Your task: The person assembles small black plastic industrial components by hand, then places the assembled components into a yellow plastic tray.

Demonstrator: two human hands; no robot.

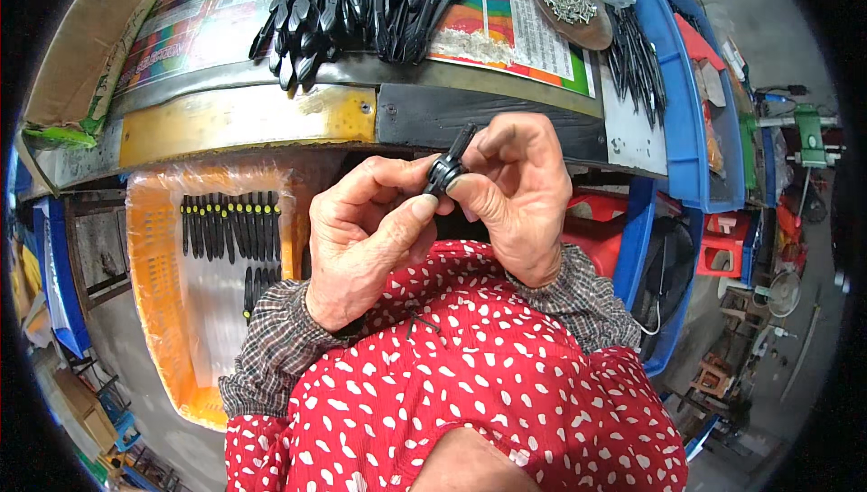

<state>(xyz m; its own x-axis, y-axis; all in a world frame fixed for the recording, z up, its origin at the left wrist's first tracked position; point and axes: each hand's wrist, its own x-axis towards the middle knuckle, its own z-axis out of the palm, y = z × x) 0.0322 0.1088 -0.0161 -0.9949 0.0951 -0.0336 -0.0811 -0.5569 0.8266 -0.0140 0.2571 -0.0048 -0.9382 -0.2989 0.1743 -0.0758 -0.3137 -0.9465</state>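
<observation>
Pinching a small black plastic part from both sides, the left hand and right hand meet just above the lap, near the bench edge. The left thumb and forefinger press on the part's near left side; the right thumb and fingers close on its right, and a thin black stem sticks up between them toward the far side.

Far beyond the hands, a heap of black handles lies on colourful printed paper spread over the bench. To the far right a brown dish holds a pile of small metal screws, with more black pieces beside it along the rim of a blue crate.

On the left, below the bench, an orange crate lined with clear plastic holds 2 rows of black pieces with yellow tips. A cardboard box stands at the far left. The red spotted garment fills the near middle.
</observation>
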